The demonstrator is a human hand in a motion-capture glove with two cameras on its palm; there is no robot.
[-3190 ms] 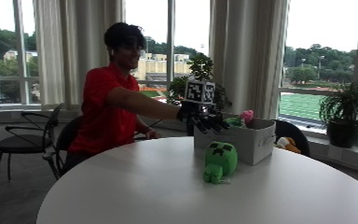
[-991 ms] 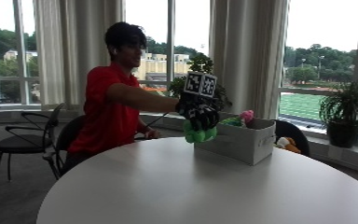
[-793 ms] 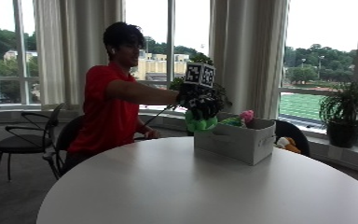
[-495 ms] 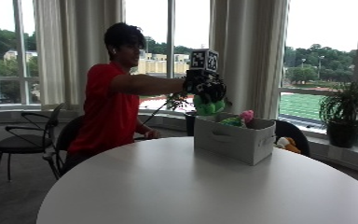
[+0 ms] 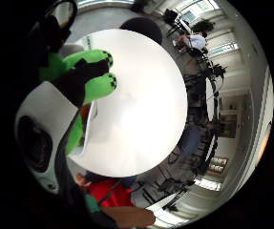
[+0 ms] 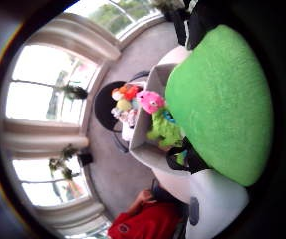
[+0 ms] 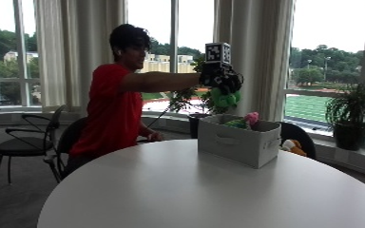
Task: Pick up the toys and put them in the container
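Observation:
My gloved right hand (image 7: 218, 76) grips a green plush toy (image 7: 224, 99) and holds it in the air above the near end of the grey fabric container (image 7: 238, 140). The toy's green body (image 6: 219, 102) fills much of the thumb side palm view, and its legs (image 5: 91, 71) show in the little finger side view over the table. A pink toy (image 7: 251, 118) and another green toy (image 7: 236, 123) stick up inside the container (image 6: 147, 117).
The container stands at the far side of the round white table (image 7: 188, 194). Orange and yellow toys (image 7: 291, 146) lie on a black chair behind it. A potted plant (image 7: 353, 114) stands on the window sill. Black chairs (image 7: 24, 142) stand at the left.
The green toy left the table in my right hand and has risen from beside the container's front to above its near end.

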